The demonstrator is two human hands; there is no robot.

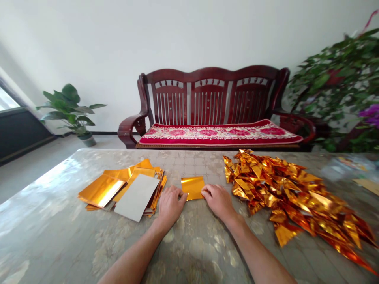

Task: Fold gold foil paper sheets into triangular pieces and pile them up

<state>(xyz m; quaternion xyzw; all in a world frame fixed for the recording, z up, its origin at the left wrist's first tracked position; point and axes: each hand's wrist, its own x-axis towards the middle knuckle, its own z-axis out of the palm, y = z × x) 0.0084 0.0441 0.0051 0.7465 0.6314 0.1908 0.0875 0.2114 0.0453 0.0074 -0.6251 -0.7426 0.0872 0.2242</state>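
A small sheet of gold foil paper (193, 187) lies on the table between my two hands. My left hand (172, 202) has its fingers curled, with thumb and fingertips pinching the sheet's lower left corner. At the lower right edge, my right hand (218, 200) pinches the same sheet between thumb and forefinger. Left of my left hand is a loose stack of gold foil sheets (103, 189), topped by one sheet with its grey-white back (136, 196) facing up. To the right of my right hand spreads a large heap of folded gold foil pieces (275, 185).
The table (71, 244) has a glossy patterned cover. A clear plastic bag (349, 167) lies at its right side. Behind stands a dark red wooden bench (210, 98) with a red floral cushion (219, 134). Potted plants (69, 108) flank the bench.
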